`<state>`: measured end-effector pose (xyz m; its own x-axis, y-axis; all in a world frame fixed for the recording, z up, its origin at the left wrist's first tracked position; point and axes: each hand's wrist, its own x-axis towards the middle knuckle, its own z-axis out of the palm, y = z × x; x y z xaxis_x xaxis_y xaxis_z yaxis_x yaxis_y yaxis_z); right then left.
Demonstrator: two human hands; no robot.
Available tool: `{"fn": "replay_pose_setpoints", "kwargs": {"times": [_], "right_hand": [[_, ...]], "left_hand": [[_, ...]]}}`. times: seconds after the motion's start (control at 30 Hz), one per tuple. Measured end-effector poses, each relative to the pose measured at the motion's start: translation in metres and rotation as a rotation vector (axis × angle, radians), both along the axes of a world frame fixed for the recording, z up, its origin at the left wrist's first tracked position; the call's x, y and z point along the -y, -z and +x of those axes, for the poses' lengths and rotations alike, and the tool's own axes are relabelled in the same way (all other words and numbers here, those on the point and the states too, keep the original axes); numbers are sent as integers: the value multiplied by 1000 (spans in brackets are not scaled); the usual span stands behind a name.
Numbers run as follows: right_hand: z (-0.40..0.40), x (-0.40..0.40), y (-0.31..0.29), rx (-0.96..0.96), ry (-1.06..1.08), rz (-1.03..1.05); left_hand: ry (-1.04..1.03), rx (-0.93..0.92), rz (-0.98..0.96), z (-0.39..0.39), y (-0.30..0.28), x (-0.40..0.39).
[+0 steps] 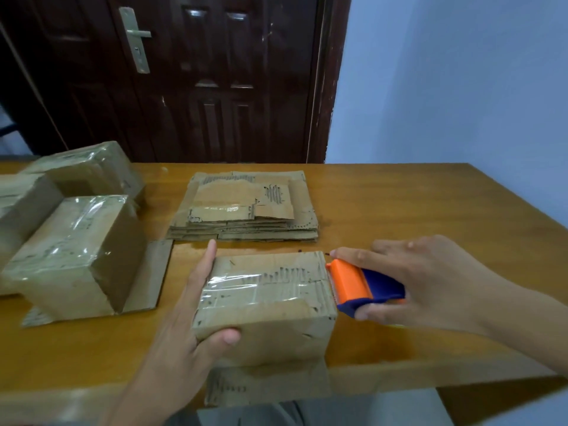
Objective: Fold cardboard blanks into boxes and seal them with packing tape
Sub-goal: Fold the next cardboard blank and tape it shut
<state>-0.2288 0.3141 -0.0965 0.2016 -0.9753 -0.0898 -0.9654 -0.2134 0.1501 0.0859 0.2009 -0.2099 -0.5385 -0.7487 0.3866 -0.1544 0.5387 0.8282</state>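
A folded cardboard box (270, 299) stands near the table's front edge, with a strip of clear tape running across its top. My left hand (187, 305) grips the box's left end, thumb on the front face and fingers along the left side. My right hand (421, 281) holds an orange and blue tape dispenser (362, 287) whose orange end touches the box's top right edge. A stack of flat cardboard blanks (246, 207) lies behind the box.
Taped boxes (76, 253) stand at the left, one on a flat cardboard sheet (153, 272). Another flat blank (267, 385) lies under the held box and overhangs the wooden table (415, 210). A dark door and a blue wall rise behind.
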Motion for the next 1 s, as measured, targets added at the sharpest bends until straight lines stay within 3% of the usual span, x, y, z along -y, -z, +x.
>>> {"fn": "replay_pose_setpoints", "kwargs": {"times": [0.13, 0.23, 0.4, 0.6, 0.7, 0.8, 1.0], "right_hand": [[7, 2, 13, 86, 41, 49], [13, 1, 15, 59, 72, 13], [6, 2, 25, 208, 14, -106], [14, -3, 28, 170, -7, -155], [15, -5, 30, 181, 35, -162], [13, -3, 33, 198, 59, -185], [14, -5, 38, 172, 48, -249]], "left_hand": [[-118, 61, -384, 0, -6, -8], [-148, 54, -464, 8, -18, -14], [-160, 676, -773, 19, -68, -22], [-193, 1083, -575, -43, -84, -66], [-182, 987, -674, -54, -83, -66], [-179, 948, -579, -55, -74, -67], [-69, 1083, -691, -75, -102, -50]]}}
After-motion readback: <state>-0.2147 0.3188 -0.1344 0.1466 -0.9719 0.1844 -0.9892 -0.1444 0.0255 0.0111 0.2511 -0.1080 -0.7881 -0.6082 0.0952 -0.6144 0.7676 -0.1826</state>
